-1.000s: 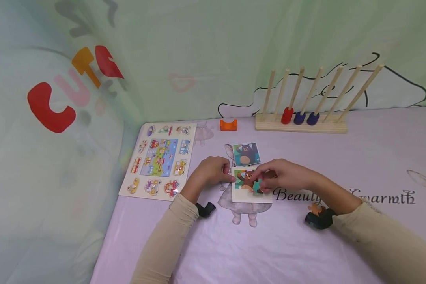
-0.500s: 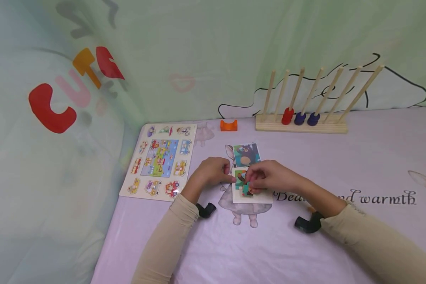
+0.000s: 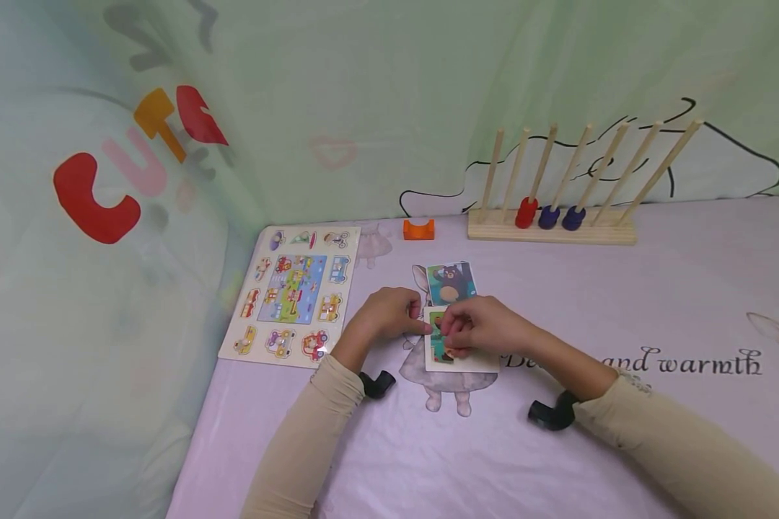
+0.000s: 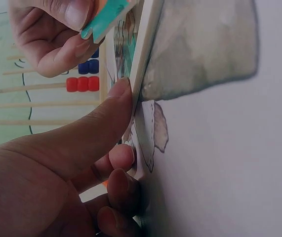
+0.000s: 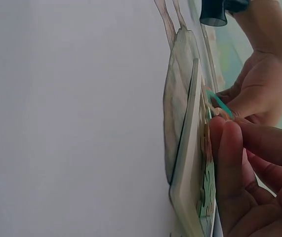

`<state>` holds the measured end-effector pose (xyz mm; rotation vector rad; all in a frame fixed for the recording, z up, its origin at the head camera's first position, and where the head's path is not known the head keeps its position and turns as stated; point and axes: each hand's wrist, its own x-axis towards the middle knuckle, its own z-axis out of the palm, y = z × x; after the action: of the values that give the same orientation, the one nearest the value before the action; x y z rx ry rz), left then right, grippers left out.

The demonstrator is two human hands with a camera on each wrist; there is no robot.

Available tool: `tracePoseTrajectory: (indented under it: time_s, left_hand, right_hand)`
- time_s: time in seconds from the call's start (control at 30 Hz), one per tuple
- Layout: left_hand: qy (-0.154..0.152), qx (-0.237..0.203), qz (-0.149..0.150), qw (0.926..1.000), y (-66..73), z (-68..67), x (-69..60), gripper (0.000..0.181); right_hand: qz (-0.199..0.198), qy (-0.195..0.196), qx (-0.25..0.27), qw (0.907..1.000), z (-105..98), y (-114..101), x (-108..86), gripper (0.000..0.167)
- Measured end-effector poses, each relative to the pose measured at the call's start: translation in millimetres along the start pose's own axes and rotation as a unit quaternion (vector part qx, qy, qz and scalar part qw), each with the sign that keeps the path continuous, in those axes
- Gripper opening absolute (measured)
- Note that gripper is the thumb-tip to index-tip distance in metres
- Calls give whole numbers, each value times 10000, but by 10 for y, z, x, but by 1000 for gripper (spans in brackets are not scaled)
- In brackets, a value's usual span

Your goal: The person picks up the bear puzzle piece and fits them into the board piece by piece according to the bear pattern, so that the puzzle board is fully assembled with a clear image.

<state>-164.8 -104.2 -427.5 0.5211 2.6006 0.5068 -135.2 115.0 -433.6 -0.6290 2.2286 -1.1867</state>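
Note:
My right hand (image 3: 490,326) pinches a jigsaw piece (image 4: 108,17), teal and orange, between thumb and fingertips. It holds the piece low and tilted over the lower left of a small pale puzzle board (image 3: 480,362). Several pieces of a bear picture lie in that board, mostly covered by the hand. At the board's left edge rests the straight thumb of my left hand (image 3: 389,313); its other fingers bend loosely against the cloth beside it. Just beyond the board lies a bear picture card (image 3: 452,283).
A vehicle peg puzzle (image 3: 292,288) lies to the left. At the back stand an orange block (image 3: 418,230) and a wooden bead rack (image 3: 552,227) with tall rods and red and blue beads. Black wrist-camera mounts (image 3: 378,384) hang by both wrists.
My right hand has moved left across the board, carrying the jigsaw piece from its right side to its lower left. My left hand has stayed at the board's left edge.

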Motion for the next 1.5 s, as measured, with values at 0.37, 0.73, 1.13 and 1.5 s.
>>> tracePoseTrajectory:
  time_s: [0.37, 0.73, 1.13, 1.5]
  left_hand:
    - [35, 35, -27, 10000, 8, 10, 7, 38]
    - [61, 57, -83, 9999, 16, 15, 7, 37]
    - [54, 35, -98, 9999, 14, 11, -1, 37]
    - [-147, -177, -5, 9997, -2, -13, -29, 40]
  right_hand:
    - [178, 21, -50, 9998, 40, -40, 32, 4]
    - [433, 204, -137, 9988, 78, -57, 45, 5]
    - [502, 455, -381, 9970, 127, -75, 67, 6]
    - [723, 667, -740, 9924, 91, -82, 21, 13]
